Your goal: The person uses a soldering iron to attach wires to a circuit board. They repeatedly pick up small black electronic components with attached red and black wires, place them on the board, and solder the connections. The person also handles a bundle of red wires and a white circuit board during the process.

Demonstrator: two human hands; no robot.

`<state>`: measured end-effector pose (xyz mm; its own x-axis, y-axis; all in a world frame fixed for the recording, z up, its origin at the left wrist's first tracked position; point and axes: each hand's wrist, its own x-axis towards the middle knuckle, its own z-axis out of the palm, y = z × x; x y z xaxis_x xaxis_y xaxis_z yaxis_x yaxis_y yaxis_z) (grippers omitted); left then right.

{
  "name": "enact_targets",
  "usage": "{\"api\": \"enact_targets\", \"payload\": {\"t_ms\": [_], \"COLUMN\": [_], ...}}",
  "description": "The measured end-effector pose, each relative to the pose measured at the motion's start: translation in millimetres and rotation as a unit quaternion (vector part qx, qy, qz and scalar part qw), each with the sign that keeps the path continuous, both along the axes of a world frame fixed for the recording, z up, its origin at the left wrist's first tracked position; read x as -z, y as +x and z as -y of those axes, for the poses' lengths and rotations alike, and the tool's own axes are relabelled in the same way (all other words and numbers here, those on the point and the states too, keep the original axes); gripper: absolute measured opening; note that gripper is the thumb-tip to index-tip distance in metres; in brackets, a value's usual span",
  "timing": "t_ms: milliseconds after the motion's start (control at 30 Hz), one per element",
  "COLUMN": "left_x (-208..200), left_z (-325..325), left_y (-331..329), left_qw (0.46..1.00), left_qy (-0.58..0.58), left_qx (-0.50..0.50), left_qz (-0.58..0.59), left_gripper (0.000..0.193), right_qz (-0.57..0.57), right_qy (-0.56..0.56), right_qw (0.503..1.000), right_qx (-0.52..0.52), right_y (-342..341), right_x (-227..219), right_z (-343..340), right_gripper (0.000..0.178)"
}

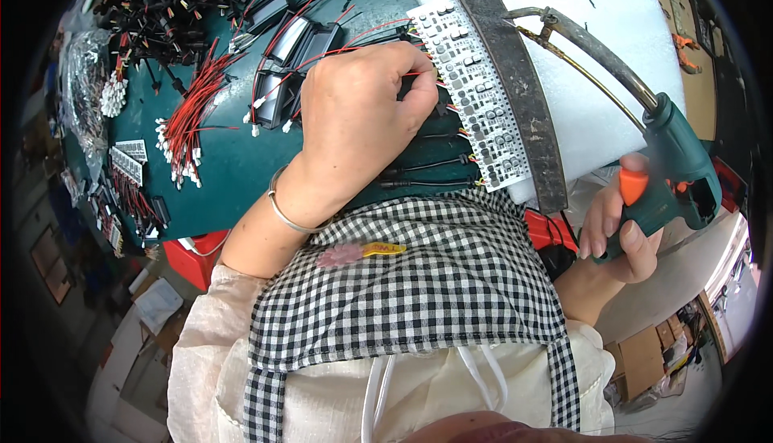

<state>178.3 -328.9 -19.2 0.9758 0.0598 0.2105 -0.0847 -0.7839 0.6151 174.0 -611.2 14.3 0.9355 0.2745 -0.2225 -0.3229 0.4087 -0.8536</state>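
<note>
A white circuit board panel [477,109] with rows of small components lies in front of me, and a long dark bar [519,81] rests across it. My left hand [358,109] is closed in a pinch at the board's left edge, with a thin red wire [415,74] at its fingertips. The fingers partly hide the wire's end. On the right, my right hand [616,230] is wrapped round the grip of a green soldering gun [668,141] with an orange trigger [634,186]. Its curved metal tube points left, its tip close to the bar.
White foam sheet [612,65] lies under the board. Black cables [431,181] come off the board's left edge. Left of my hand are black plastic housings [274,101], a bundle of red wires [197,113] with white connectors, and a heap of black connectors [161,8].
</note>
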Motion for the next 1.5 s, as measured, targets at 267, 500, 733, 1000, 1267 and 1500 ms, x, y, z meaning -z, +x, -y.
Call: {"api": "enact_targets", "payload": {"t_ms": [267, 500, 733, 1000, 1267, 1500], "left_x": [-1, -2, -45, -52, -23, -37], "left_z": [1, -4, -31, -69, -88, -99], "left_y": [0, -9, -46, -34, 12, 22], "left_qw": [1.000, 0.998, 0.998, 0.998, 0.992, 0.983], "left_qy": [0.025, 0.054, 0.057, 0.004, 0.096, 0.132], "left_qx": [0.006, 0.031, 0.021, -0.064, 0.013, -0.122], "left_qz": [0.004, 0.031, 0.008, 0.025, 0.081, -0.048], "left_gripper": [0.002, 0.006, 0.015, 0.011, 0.011, 0.015], "right_qz": [0.007, 0.022, 0.039, 0.053, 0.050, 0.044], "right_qy": [0.029, 0.035, 0.051, 0.039, 0.016, 0.007], "right_qw": [1.000, 0.999, 0.997, 0.996, 0.997, 0.998], "right_qx": [-0.002, -0.026, -0.033, -0.063, -0.055, -0.042], "right_y": [0, 2, -1, 6, 1, -1], "right_x": [4, 8, 13, 14, 9, 9], "right_z": [2, 3, 8, 7, 7, 9], "right_gripper": [0.068, 0.067, 0.065, 0.065, 0.065, 0.066]}}
